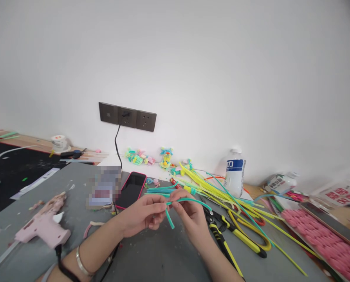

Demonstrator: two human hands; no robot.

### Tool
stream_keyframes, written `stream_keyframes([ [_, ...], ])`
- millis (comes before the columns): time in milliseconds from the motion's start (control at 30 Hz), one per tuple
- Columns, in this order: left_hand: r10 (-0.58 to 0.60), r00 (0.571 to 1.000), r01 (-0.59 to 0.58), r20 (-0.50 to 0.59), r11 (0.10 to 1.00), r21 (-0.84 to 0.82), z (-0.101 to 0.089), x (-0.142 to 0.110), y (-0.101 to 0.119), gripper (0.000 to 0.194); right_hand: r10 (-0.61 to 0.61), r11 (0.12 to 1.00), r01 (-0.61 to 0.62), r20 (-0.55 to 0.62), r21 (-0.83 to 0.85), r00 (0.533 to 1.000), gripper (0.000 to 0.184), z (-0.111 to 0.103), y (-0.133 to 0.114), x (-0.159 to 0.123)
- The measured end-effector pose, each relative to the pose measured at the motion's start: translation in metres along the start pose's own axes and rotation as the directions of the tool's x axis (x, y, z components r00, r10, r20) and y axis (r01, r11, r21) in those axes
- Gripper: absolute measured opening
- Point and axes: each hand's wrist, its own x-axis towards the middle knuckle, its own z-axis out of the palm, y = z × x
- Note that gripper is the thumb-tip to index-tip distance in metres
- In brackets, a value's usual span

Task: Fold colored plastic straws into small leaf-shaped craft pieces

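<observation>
Over grey mat point(160, 258), left hand point(147, 213) and right hand point(190, 214) pinching teal pipe cleaner point(169, 219), blue-labelled bottle point(233, 182) beyond, lettering point(230, 164) unclear

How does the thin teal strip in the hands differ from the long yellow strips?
The thin teal strip is bent and held by the left hand and right hand; the long yellow strips lie mostly straight. The teal one is single; the yellow ones form a loose bundle. Both are slender.
</observation>
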Motion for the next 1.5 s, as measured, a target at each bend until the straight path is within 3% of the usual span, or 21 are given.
stream_keyframes([
  [300,-0.009,1.000,0.009,0.003,0.992,0.125,-0.004,0.003,-0.002,0.036,0.087,0.996,-0.085,0.061,-0.034,0.994,0.017,0.000,-0.003,-0.001],
  [633,-0.016,1.000,0.017,-0.012,0.997,0.072,-0.003,-0.001,0.001,0.033,0.118,0.986,-0.122,0.042,0.112,0.992,0.016,0.006,-0.006,-0.003],
  [833,-0.001,1.000,0.005,-0.026,0.990,0.141,-0.005,0.002,-0.001,0.041,0.151,0.987,-0.157,0.105,0.046,0.983,0.023,0.006,-0.012,-0.001],
  [967,-0.028,1.000,0.023,0.012,0.960,0.278,-0.004,0.000,0.002,0.046,0.210,0.971,-0.230,0.221,0.068,0.952,0.025,-0.001,-0.016,0.002],
  [1100,-0.093,0.991,0.048,0.101,0.922,0.385,-0.003,-0.003,0.004,0.042,0.283,0.930,-0.349,0.383,0.114,0.879,0.026,-0.007,-0.021,0.004],
  [1233,-0.167,0.977,0.098,0.132,0.905,0.415,-0.005,-0.004,0.004,0.035,0.325,0.902,-0.413,0.428,0.128,0.843,0.027,-0.009,-0.022,0.005],
  [1500,-0.089,0.994,0.073,0.063,0.973,0.217,-0.006,0.000,0.003,0.032,0.301,0.922,-0.361,0.325,0.143,0.897,0.025,-0.011,-0.015,0.006],
])
